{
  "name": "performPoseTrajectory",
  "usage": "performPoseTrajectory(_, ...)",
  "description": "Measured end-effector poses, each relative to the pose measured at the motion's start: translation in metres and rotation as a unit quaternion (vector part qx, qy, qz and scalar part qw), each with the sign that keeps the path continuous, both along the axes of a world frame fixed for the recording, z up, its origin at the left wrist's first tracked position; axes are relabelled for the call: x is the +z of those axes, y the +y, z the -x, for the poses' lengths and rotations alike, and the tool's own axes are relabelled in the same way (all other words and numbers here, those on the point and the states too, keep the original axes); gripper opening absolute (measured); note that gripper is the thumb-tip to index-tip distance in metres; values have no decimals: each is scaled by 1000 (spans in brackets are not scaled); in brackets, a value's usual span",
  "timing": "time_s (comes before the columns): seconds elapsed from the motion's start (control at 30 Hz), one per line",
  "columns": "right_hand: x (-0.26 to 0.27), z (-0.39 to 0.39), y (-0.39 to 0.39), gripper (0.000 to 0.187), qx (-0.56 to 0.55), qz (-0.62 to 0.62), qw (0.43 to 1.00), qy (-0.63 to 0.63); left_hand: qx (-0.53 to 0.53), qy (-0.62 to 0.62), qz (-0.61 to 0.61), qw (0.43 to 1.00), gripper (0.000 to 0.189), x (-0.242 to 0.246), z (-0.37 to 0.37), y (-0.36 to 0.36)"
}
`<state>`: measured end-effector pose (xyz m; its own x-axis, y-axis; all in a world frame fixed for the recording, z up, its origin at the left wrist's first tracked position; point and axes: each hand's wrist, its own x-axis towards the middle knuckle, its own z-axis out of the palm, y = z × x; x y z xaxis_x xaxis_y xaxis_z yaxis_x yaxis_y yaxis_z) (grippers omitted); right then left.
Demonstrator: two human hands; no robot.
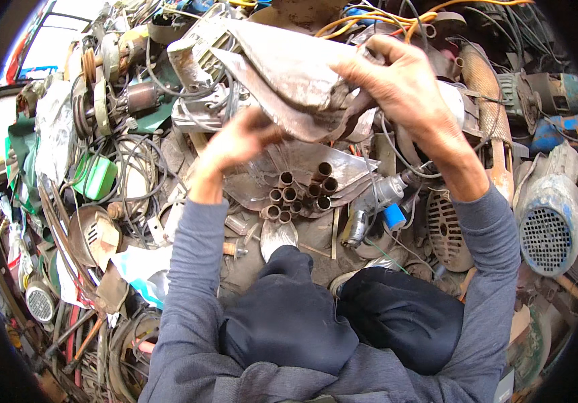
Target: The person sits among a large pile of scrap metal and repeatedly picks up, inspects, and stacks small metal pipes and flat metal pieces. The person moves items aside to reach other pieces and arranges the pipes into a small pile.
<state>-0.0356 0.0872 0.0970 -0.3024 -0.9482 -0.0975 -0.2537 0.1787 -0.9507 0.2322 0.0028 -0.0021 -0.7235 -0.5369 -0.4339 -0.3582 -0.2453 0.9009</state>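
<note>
My right hand [405, 83] grips the right end of a curved, worn sheet-metal blade piece [294, 65], which is raised above the floor. It has two overlapping pointed leaves, their tips towards the upper left. Blurred by motion, my left hand [241, 138] is by the piece's lower left edge; whether its fingers hold the metal is unclear. Below, similar metal blades [349, 163] lie on the ground. A cluster of several short rusty pipes [289, 195] with open ends facing up stands in front of them, just beyond my left shoe [278, 239].
An angled power tool [385, 194] with a blue part lies right of the pipes. Slotted metal cover [448, 229] and electric motor with a grille [546, 226] stand farther right. Tangled cables [132, 171], a green plastic box [95, 176] and a motor rotor [140, 96] crowd the left.
</note>
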Motion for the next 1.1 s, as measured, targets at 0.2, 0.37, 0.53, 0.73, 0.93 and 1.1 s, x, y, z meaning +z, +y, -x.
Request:
performPoseTrajectory(0.2,-31,-46,2,47,71,-44,996,39,129,-27,6,991,28,-57,-39,74)
performPoseTrajectory(0.37,-37,-81,10,47,121,-29,989,81,292,-133,96,942,27,-58,-70,122)
performPoseTrajectory(0.53,-41,-97,-7,45,197,-62,965,160,289,-20,11,957,31,-60,-79,152)
performPoseTrajectory(0.73,-48,-96,-16,43,184,-13,963,199,268,78,-55,959,43,-73,-74,154)
performPoseTrajectory(0.93,-57,-83,-13,42,167,-52,965,193,276,61,-17,959,39,-80,-77,162)
performPoseTrajectory(1.1,-58,-73,-14,42,148,-22,964,221,281,29,56,958,39,-67,-88,173)
